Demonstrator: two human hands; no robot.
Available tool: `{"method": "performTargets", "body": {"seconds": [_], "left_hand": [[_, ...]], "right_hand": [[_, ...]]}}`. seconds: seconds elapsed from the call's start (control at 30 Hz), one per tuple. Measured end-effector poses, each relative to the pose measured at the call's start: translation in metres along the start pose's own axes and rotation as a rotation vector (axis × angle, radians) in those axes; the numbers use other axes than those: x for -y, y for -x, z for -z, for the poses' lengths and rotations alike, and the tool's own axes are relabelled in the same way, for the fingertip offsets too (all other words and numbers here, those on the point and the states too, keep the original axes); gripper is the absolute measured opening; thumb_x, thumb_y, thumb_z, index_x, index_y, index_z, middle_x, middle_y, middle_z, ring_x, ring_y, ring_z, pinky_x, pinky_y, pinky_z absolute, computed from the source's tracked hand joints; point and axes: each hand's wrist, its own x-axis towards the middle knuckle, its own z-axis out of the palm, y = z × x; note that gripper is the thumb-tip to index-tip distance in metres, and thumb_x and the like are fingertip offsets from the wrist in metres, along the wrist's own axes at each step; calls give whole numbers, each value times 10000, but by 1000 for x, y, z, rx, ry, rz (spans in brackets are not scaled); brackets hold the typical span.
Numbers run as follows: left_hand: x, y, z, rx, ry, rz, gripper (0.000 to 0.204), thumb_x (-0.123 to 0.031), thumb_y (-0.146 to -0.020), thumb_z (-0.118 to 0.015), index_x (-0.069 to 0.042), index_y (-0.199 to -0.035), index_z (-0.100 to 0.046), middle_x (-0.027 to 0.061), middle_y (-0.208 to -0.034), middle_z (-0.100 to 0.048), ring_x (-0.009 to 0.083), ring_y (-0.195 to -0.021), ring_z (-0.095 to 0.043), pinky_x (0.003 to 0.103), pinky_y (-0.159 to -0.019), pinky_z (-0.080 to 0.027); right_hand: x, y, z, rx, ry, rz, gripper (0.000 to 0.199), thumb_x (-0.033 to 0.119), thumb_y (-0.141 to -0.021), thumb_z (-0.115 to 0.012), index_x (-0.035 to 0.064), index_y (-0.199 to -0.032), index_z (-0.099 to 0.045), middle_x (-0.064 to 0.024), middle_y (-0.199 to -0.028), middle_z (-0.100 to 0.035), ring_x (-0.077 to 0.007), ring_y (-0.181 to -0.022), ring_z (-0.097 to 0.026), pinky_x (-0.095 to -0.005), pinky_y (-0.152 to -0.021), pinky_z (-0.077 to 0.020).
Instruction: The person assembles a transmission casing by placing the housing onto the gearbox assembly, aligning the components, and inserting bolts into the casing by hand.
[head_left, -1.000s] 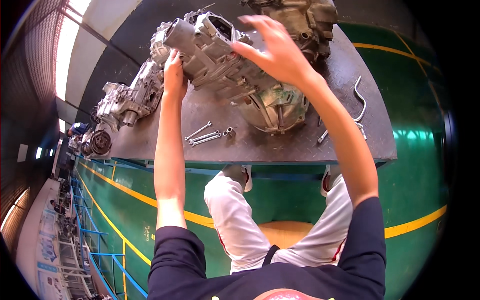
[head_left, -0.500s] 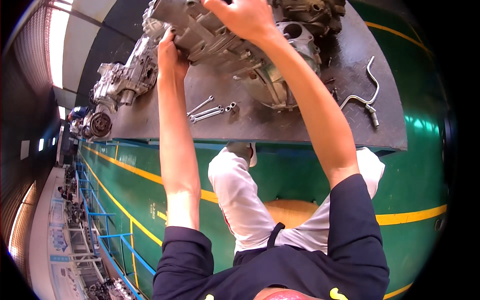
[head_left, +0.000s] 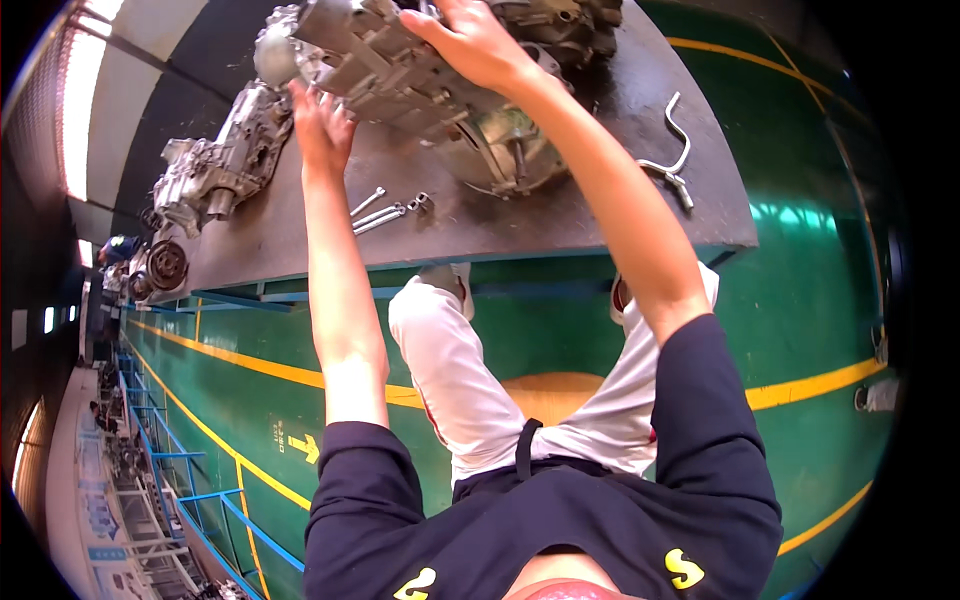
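A large grey metal gearbox housing point(head_left: 385, 75) lies at the far side of the dark workbench point(head_left: 500, 225). My right hand point(head_left: 468, 45) rests on its top with thumb and fingers spread; some fingertips run out of the picture. Beside the housing's left end, my left hand point(head_left: 324, 130) is open with its fingers stretched upward; whether they touch the metal I cannot tell. A round bell-shaped casing point(head_left: 515, 150) sits under and to the right of the housing. Several wrenches point(head_left: 378, 217) lie nearer me, with small nuts or sockets point(head_left: 420, 202) at their right.
More gearbox parts point(head_left: 225, 165) and a round pulley-like part point(head_left: 166, 264) stand along the bench's left. A bent metal pipe point(head_left: 672, 150) lies at right. Dark greasy machinery point(head_left: 570, 30) is at the back. Below are a wooden stool seat point(head_left: 550, 395) and blue railings point(head_left: 190, 455).
My left hand has let go of the housing's edge and its fingers have straightened. My right hand stays on top. The whole view has shifted, so the bench appears farther left and higher.
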Motion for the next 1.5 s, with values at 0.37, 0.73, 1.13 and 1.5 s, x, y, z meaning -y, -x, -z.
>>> {"method": "performTargets", "body": {"seconds": [0.37,0.73,1.13,1.5], "left_hand": [[129,70,59,-679,-966,30,387,-343,-981,-552,-75,-1258,-591,66,-1139,-677,154,-1101,-595,336,-871,-466],[158,85,-11,-512,-1321,-303,322,-199,-942,-622,-44,-1220,-579,78,-1215,-639,239,-1128,-591,375,-976,-406],[152,88,-19,-590,-1321,-339,343,-119,-879,-640,-29,-1206,-587,116,-1201,-635,265,-1129,-583,401,-936,-447],[132,92,1,-851,-1241,-415,327,-102,-851,-619,-17,-1166,-597,146,-1156,-625,309,-1080,-575,404,-917,-451]], "right_hand": [[-135,199,214,279,606,-722,258,232,-887,-608,28,-1018,-697,-174,-1107,-664,-350,-1052,-638,-436,-917,-503],[-143,197,170,649,707,-293,356,329,-862,-669,32,-1059,-655,-163,-1021,-667,-362,-1028,-628,-441,-922,-516],[-166,200,76,754,909,-479,428,276,-837,-684,-34,-1109,-570,-235,-955,-680,-421,-903,-660,-506,-777,-540],[-74,102,76,68,-35,-712,185,80,-956,-512,-1,-973,-678,22,-712,-602,-66,-637,-524,-245,-576,-419]]}}
